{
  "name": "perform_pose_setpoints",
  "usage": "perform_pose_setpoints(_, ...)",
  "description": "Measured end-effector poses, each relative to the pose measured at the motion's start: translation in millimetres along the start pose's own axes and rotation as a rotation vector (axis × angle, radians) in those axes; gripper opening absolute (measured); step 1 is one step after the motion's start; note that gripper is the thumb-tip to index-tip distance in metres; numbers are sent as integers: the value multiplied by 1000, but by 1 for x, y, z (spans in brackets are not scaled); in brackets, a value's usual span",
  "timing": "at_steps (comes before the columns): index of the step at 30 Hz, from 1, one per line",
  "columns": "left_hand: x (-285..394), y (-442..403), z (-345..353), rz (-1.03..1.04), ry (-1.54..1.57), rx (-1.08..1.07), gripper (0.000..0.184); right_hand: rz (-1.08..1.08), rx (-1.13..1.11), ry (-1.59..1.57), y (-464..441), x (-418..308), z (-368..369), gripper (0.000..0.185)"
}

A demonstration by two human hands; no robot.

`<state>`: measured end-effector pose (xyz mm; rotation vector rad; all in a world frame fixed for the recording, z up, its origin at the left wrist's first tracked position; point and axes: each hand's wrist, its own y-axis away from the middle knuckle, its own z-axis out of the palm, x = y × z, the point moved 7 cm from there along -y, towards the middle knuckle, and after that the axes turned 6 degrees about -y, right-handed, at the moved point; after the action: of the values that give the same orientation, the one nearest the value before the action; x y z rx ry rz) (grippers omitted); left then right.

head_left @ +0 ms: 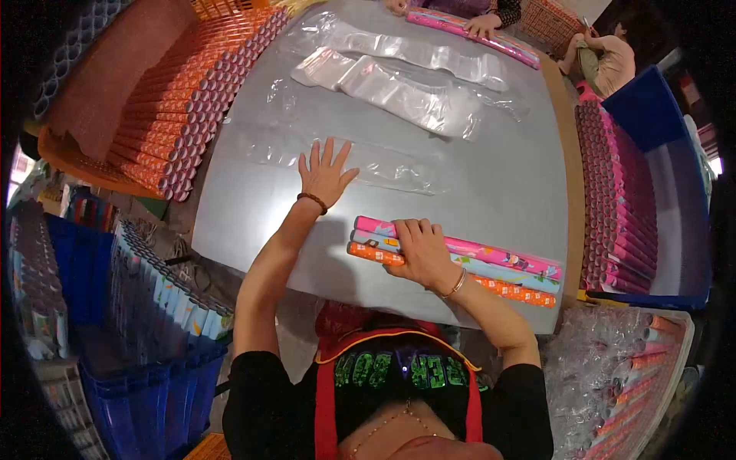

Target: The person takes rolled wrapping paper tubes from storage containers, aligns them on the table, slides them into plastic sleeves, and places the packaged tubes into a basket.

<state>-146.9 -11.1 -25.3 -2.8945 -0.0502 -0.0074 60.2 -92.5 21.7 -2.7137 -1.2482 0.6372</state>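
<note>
My right hand (423, 251) is wrapped over three printed paper rolls lying side by side near the table's front edge. They are a pink roll (498, 255), a light blue roll (502, 274) and an orange roll (506, 291). My left hand (325, 175) lies with fingers spread at the left end of a clear plastic sleeve (399, 167), which is flat on the grey table (253, 207). Farther back, a stack of clear plastic sleeves (391, 92) sits across the table, with another stack (429, 55) behind it.
Orange rolls (184, 107) fill a crate on the left; pink rolls (613, 199) fill a blue bin (678, 184) on the right. Wrapped rolls (636, 383) lie in a container at lower right. Across the table, a co-worker's hand (483, 26) rests on pink rolls (475, 34). Another person (609, 61) sits beyond.
</note>
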Motion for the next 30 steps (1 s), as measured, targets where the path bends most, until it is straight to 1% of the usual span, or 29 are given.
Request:
perform_pose_setpoints(2,-24,0,30,-3,-57,-203,60,-1,7,10,3,3,-2,57)
perform_pose_setpoints(4,-50,1,27,25,-73,-282,60,5,-14,-7,5,7,-4,58)
perform_pose_setpoints(6,-77,5,23,34,-53,-308,60,-3,-33,-18,8,9,-4,60)
perform_pose_setpoints(7,-90,6,20,14,-61,-310,60,12,-60,-21,9,11,-4,64)
perform_pose_setpoints(9,-101,7,9,67,-108,-304,63,15,-69,-18,13,13,-6,68)
perform_pose_setpoints(10,-103,9,3,51,-113,-301,63,-2,-70,-21,13,13,-7,68)
perform_pose_setpoints(12,-90,10,-36,27,67,42,68,35,-106,-14,14,17,-7,68)
perform_pose_setpoints(13,-71,13,-65,-30,176,211,67,36,-104,11,14,18,-7,69)
perform_pose_setpoints(14,-57,20,-77,-131,247,315,59,28,-107,8,14,18,-6,69)
perform_pose_setpoints(15,-32,34,-92,-150,389,456,56,22,-96,-1,14,18,-5,68)
perform_pose_setpoints(16,-1,49,-99,-147,418,481,58,18,-86,-7,13,19,-5,67)
perform_pose_setpoints(17,28,57,-99,-98,444,495,61,14,-86,-8,12,19,-4,67)
perform_pose_setpoints(18,59,58,-111,-93,456,401,64,14,-77,3,13,18,-4,62)
perform_pose_setpoints(19,78,53,-101,-4,436,281,68,10,-69,18,13,17,-4,57)
perform_pose_setpoints(20,98,51,-100,53,344,197,61,4,-68,26,12,17,-5,57)
perform_pose_setpoints(22,130,43,-99,254,167,97,49,6,-92,50,14,16,-4,55)
perform_pose_setpoints(23,134,40,-97,265,169,104,49,-6,-67,50,17,18,-1,57)
perform_pose_setpoints(25,148,37,-74,403,73,-16,30,-2,-48,56,17,18,-3,57)
perform_pose_setpoints(26,148,33,-65,411,68,-14,30,-9,-34,55,17,17,-4,58)
perform_pose_setpoints(27,145,29,-67,423,56,46,22,-5,-20,61,17,17,-5,55)
perform_pose_setpoints(28,144,28,-69,432,43,104,19,-5,-14,57,17,17,-5,55)
perform_pose_setpoints(29,135,25,-65,308,104,47,23,-3,-1,46,17,17,-6,55)
perform_pose_setpoints(30,131,25,-64,308,97,48,23,-1,10,37,16,17,-7,55)
